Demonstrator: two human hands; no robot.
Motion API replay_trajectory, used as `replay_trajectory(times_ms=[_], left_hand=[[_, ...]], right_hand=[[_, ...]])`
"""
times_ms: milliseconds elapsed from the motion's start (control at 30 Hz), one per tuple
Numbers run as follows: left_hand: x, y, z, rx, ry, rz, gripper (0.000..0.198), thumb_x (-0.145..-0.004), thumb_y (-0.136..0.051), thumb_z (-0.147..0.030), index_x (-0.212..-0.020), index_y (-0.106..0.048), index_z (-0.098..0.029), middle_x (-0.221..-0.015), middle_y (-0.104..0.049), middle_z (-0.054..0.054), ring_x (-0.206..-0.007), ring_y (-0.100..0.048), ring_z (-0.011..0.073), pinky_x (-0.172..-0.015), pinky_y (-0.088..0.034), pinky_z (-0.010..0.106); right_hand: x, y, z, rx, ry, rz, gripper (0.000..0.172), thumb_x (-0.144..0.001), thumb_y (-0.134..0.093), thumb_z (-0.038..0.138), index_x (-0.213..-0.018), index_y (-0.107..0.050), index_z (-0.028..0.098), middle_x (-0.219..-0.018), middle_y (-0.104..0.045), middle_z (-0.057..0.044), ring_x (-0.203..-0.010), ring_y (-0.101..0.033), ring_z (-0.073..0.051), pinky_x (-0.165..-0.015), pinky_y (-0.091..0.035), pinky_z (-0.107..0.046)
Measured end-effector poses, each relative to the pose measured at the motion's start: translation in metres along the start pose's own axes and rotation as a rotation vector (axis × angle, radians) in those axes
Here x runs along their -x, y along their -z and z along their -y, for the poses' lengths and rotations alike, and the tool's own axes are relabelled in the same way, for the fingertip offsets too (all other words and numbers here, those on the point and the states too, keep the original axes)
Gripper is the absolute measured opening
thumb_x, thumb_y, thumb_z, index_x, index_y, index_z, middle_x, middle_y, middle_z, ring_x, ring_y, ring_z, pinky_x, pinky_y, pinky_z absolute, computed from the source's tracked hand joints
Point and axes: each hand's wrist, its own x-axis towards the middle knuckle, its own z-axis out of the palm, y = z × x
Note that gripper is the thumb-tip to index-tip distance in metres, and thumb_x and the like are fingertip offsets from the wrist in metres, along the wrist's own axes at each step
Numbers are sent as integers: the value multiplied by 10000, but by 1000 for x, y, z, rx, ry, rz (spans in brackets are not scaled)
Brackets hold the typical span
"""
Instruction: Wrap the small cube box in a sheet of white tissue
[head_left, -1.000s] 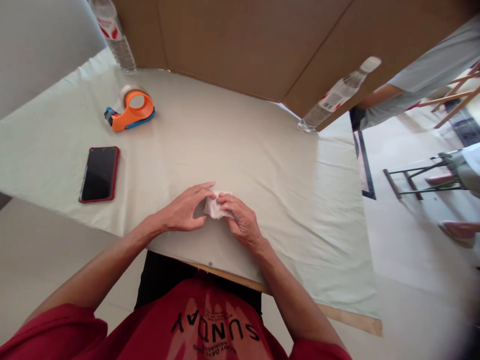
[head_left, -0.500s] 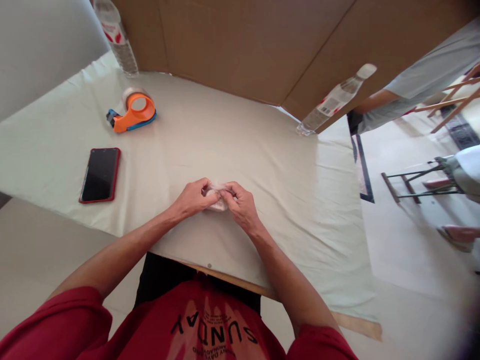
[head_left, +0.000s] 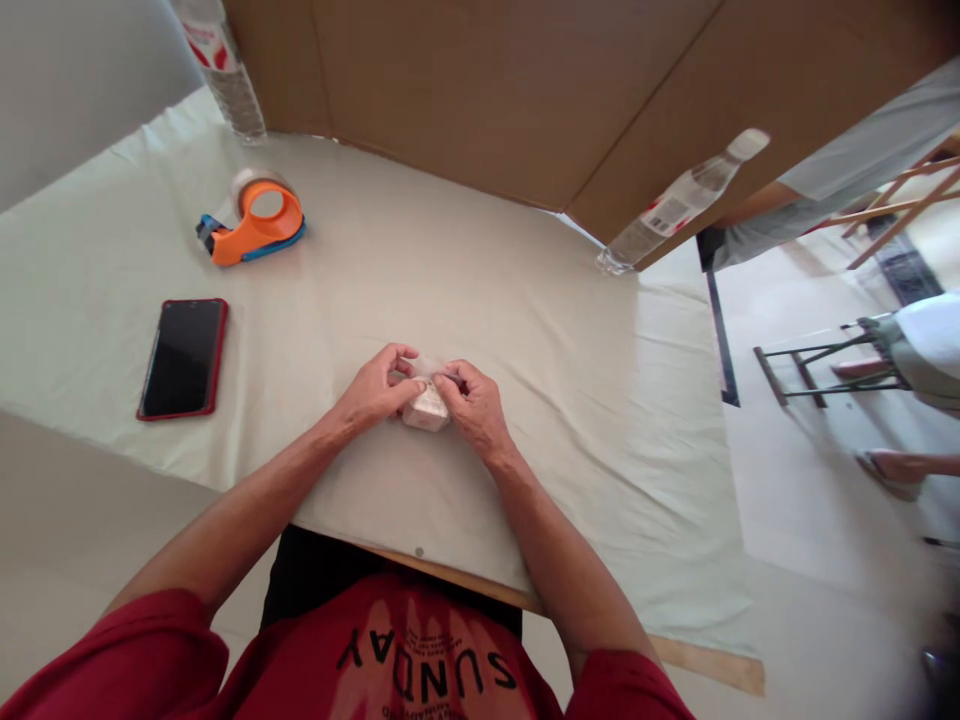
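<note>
A small whitish box-like packet (head_left: 427,411) with faint print sits near the front of the cloth-covered table, between my hands. My left hand (head_left: 379,384) is at its left side, thumb on its top edge and index finger raised and curved. On the right, my right hand (head_left: 477,408) pinches at the packet's upper right edge, thumb and fingers together. Something thin and clear, perhaps film, shows between the fingertips, too blurred to make out fully.
An orange and blue tape dispenser (head_left: 259,225) and a black phone in a red case (head_left: 184,358) lie at left. Bottles stand at back left (head_left: 225,80) and right (head_left: 675,208) by a cardboard panel (head_left: 480,90). Another person's sleeve (head_left: 862,140) is behind it.
The packet's front face shows more now. My left hand's fingers have spread and moved slightly left, while my right hand stays at the packet. The view has shifted a little.
</note>
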Motion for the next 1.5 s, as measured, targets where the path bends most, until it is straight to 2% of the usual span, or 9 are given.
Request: replay_trajectory(times_ms=[133, 233, 433, 767, 900, 1067, 1233, 1333, 1500], left_hand=[[6, 7, 3, -13, 8, -27, 406, -659, -663, -394, -989, -524, -203, -792, -613, -17, -557, -555, 124, -571, -460, 282], [9, 10, 2, -84, -35, 23, 369, -691, -684, -418, -965, -556, -207, -667, -565, -44, -598, -541, 140, -592, -437, 273], [8, 16, 0, -79, -113, 220, 500, -658, -777, -394, -1078, -590, -197, -766, -617, -27, -687, -569, 144, -638, -463, 268], [2, 12, 8, 111, -82, 193, 407, -707, -791, -366, -993, -575, -174, -864, -655, 16, -767, -637, 153, -698, -522, 283], [-1, 13, 9, 167, -67, 159, 613, -700, -802, -359, -1212, -522, -170, -1046, -677, 75, -840, -664, 165, -738, -541, 293], [-2, 13, 10, 165, -86, 140, 873, -707, -809, -389, -1452, -414, -160, -1206, -637, 123, -842, -648, 146, -762, -536, 287], [-1, 12, 12, 74, -128, 107, 778, -742, -780, -427, -1415, -502, -154, -1155, -669, 114, -842, -644, 167, -756, -521, 297], [-2, 13, 12, -40, -178, 53, 684, -756, -769, -407, -1365, -569, -168, -1134, -677, 102, -871, -623, 173, -806, -516, 312], [-3, 9, 15, 105, -212, 139, 659, -749, -776, -354, -1342, -560, -164, -1151, -651, 99, -986, -644, 199, -857, -539, 311]], right_hand=[[-2, 0, 1, -24, -43, -10, 218, -820, -574, 422, -770, -589, 211, -646, -525, 36, -605, -448, -128, -609, -392, -264], [-2, 1, 2, -47, -64, 0, 222, -818, -582, 425, -762, -583, 211, -641, -500, 41, -603, -431, -125, -607, -387, -263], [-3, 1, 1, -78, -64, 4, 226, -817, -595, 428, -768, -598, 207, -660, -519, 33, -620, -451, -128, -621, -396, -264], [1, 7, -4, -162, -64, 96, 314, -825, -652, 492, -914, -674, 192, -789, -643, -11, -697, -562, -147, -656, -463, -274], [2, 11, -6, -161, -58, 145, 406, -761, -738, 471, -1053, -665, 199, -945, -716, -40, -820, -642, -180, -777, -519, -316], [3, 7, -7, -188, -125, 130, 419, -776, -708, 497, -1064, -669, 195, -895, -715, -32, -768, -635, -174, -747, -522, -319], [6, 1, -9, -175, -128, 60, 369, -782, -687, 469, -1023, -676, 189, -784, -659, -1, -699, -576, -156, -703, -498, -307], [6, 0, -9, -131, -88, 7, 339, -784, -681, 465, -985, -680, 192, -837, -668, -15, -704, -561, -152, -701, -495, -305], [5, -1, -6, -85, -8, -32, 279, -845, -615, 468, -911, -670, 203, -957, -688, -44, -767, -580, -157, -748, -496, -306]])
